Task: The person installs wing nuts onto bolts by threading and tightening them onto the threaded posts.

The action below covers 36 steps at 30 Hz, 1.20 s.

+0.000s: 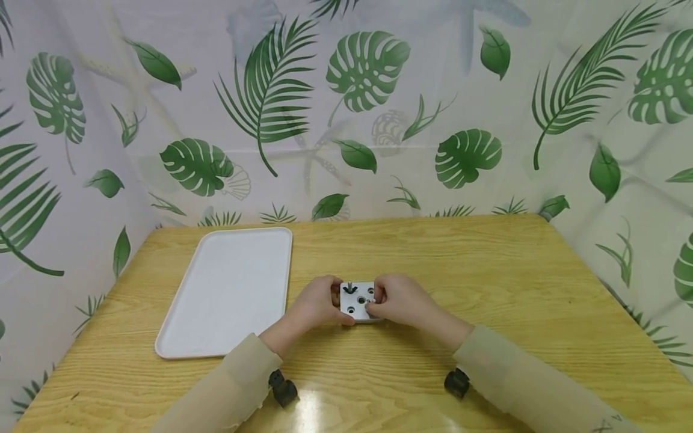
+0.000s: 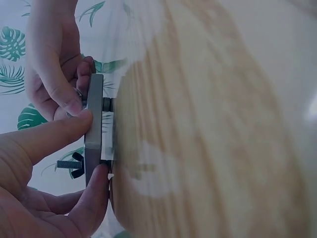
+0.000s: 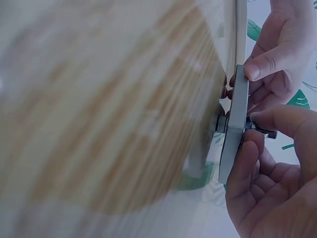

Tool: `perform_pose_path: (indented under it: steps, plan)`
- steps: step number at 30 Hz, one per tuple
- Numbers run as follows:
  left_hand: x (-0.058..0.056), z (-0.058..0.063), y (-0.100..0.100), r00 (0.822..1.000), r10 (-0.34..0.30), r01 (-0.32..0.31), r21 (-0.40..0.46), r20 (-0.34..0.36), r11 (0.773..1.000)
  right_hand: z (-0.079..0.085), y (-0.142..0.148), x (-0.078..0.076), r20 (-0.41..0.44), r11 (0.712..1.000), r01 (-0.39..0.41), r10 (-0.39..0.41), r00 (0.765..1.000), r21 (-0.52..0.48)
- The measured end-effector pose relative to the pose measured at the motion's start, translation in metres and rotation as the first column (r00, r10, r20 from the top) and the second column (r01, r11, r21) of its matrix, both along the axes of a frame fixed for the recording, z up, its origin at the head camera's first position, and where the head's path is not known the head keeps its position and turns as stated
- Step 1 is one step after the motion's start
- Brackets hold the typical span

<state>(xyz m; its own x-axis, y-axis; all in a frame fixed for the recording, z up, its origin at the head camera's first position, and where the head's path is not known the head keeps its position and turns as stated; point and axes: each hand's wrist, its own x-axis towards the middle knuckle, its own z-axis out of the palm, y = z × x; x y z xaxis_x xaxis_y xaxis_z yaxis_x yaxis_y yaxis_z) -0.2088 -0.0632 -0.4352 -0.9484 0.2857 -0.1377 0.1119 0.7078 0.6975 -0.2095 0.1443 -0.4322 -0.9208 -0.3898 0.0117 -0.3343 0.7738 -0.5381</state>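
A square silver metal plate (image 1: pixel 357 310) with several round holes lies flat, close over the wooden table. Near its far left corner a threaded bolt (image 2: pixel 68 164) sticks up, with a black wing nut (image 2: pixel 78 165) on it. My left hand (image 1: pixel 319 302) grips the plate's left side, thumb at the near edge and fingers round the far side. At the right side, my right hand (image 1: pixel 403 299) pinches a small metal fastener (image 3: pixel 249 126) on the plate's upper face, mostly hidden by thumb and fingertip. Under the plate, short bolt ends (image 2: pixel 107 104) show between it and the table.
A white rectangular tray (image 1: pixel 230 288) stands on the wooden table (image 1: pixel 487 270), left of the hands. Behind the table hangs a leaf-patterned cloth (image 1: pixel 303 120). Black wrist cameras (image 1: pixel 283 388) sit below both sleeves.
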Motion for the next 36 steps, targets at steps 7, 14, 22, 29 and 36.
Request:
perform_pose_path:
  steps: [7, 14, 22, 29, 36]
  plan:
    - [0.000, -0.003, -0.001, 0.999, 0.032, -0.036, 0.086, 0.043, 0.996, 0.001, 0.000, 0.000, 0.035, 0.999, -0.002, 0.003, 0.999, -0.033]
    - [-0.004, -0.011, -0.004, 0.996, 0.039, -0.054, 0.199, 0.076, 0.978, -0.004, 0.002, -0.002, 0.093, 0.991, -0.050, 0.062, 0.994, -0.125]
    - [-0.005, -0.012, -0.005, 0.996, 0.043, -0.057, 0.192, 0.077, 0.980, -0.007, 0.013, -0.009, 0.210, 0.951, -0.150, 0.210, 0.955, -0.272]
    - [-0.004, -0.012, -0.004, 0.995, 0.057, -0.069, 0.163, 0.076, 0.984, -0.004, 0.025, -0.013, 0.293, 0.918, -0.179, 0.291, 0.911, -0.355]
    - [-0.006, -0.016, -0.004, 0.997, 0.049, -0.056, 0.147, 0.053, 0.988, -0.007, 0.014, -0.008, 0.170, 0.970, -0.087, 0.127, 0.977, -0.226]
